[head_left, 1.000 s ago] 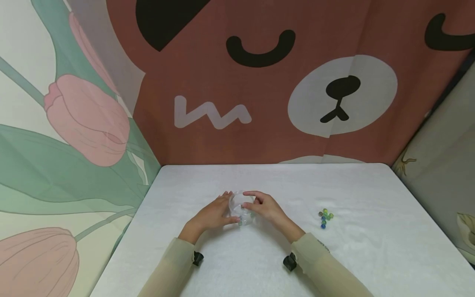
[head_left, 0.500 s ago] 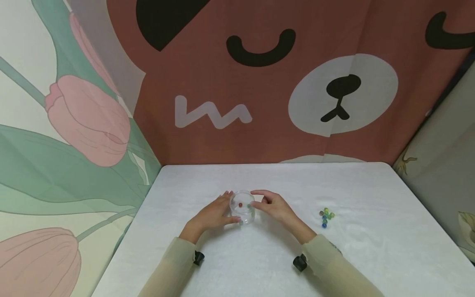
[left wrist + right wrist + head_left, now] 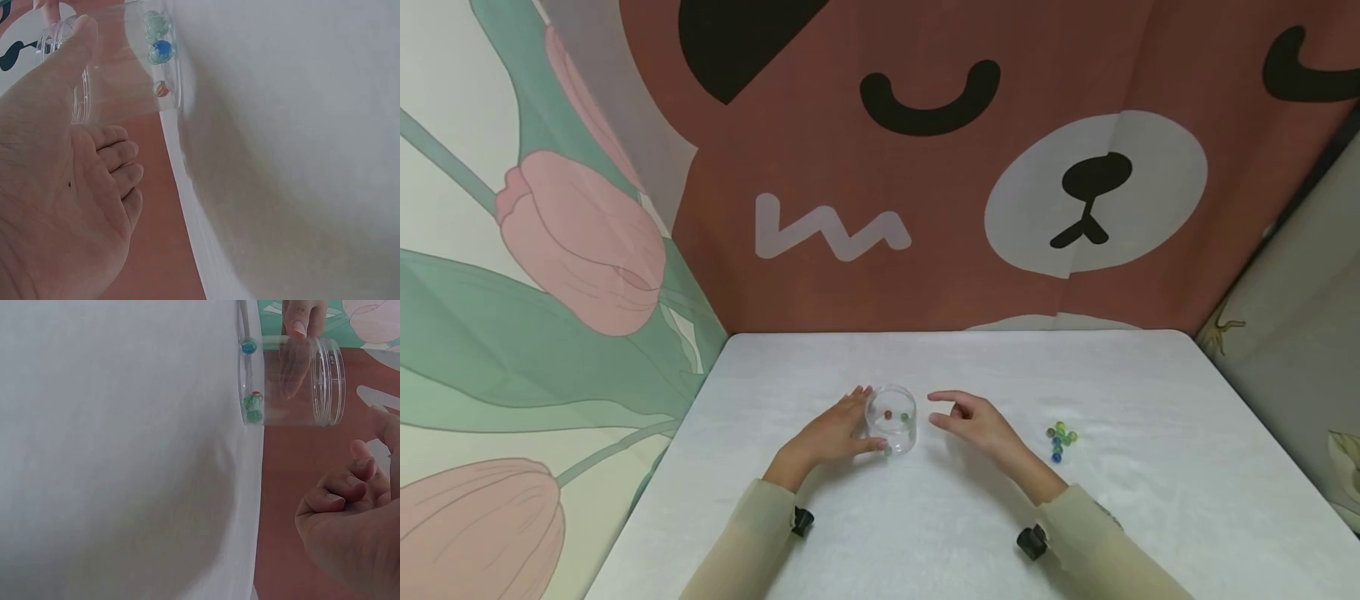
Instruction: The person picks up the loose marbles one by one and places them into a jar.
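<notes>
A clear plastic jar (image 3: 892, 433) stands upright on the white table, its threaded rim (image 3: 329, 381) uppermost. Glass marbles lie at its bottom, among them a blue marble (image 3: 163, 50), green marbles (image 3: 156, 26) and an orange-streaked marble (image 3: 161, 89). My left hand (image 3: 827, 437) holds the jar from the left, thumb at the near side and fingers toward the far side. To the right of the jar is my right hand (image 3: 973, 421), apart from it. Its thumb and index finger are spread with nothing between them, while the other fingers bend inward.
A small cluster of loose marbles (image 3: 1060, 437), green, yellow, blue and brownish, lies on the table (image 3: 1150, 500) to the right of my right hand. A bear-print cloth (image 3: 820, 292) hangs behind the table's far edge.
My right hand has drawn back rightward from the jar's mouth, its fingers now apart from the jar. My left hand and the jar have stayed in place.
</notes>
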{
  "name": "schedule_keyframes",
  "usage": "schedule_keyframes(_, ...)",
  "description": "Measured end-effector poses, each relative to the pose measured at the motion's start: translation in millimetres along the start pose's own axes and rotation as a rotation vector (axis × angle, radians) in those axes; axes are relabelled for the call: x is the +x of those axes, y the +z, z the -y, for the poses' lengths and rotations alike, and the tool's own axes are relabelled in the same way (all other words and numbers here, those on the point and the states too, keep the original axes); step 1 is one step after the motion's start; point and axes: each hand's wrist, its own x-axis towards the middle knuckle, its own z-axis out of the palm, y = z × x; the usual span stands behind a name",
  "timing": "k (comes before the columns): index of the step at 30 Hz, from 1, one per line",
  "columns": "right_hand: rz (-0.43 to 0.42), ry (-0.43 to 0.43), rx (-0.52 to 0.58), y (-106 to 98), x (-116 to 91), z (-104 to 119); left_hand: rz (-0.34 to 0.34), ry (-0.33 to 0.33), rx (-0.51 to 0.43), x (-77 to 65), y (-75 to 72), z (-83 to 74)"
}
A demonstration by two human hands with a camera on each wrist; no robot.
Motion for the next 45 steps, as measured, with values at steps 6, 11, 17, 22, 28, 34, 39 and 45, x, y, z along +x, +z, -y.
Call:
schedule_keyframes(6,-0.009,-0.003,-0.016,-10.1,-4.6,-6.2,-0.007,0.008,0.005,1.0,1.8,2.1)
schedule_keyframes(11,-0.008,-0.016,-0.015,-19.9,-9.2,-10.5,-0.009,0.015,0.007,0.5,1.9,2.4)
schedule_keyframes(17,0.002,0.015,-0.002,-31.2,-16.5,-16.0,-0.004,0.009,0.016,0.1,1.8,1.8)
schedule_keyframes(22,0.012,0.007,-0.010,-41.6,-22.2,-17.9,0.002,0.004,0.020,-0.6,1.1,0.6)
schedule_keyframes(28,0.034,0.004,-0.032,-56.4,-30.9,-20.3,-0.004,0.016,0.017,-0.3,1.5,1.2)
schedule_keyframes(34,0.038,0.005,-0.046,-72.0,-39.3,-24.7,-0.005,0.014,0.021,0.1,3.1,3.8)
schedule_keyframes(39,0.038,0.034,-0.057,-87.4,-45.4,-28.1,-0.003,0.014,0.010,0.3,3.6,4.6)
schedule_keyframes(45,0.038,0.041,-0.061,-104.6,-51.9,-31.9,-0.003,0.014,0.015,0.6,2.5,4.2)
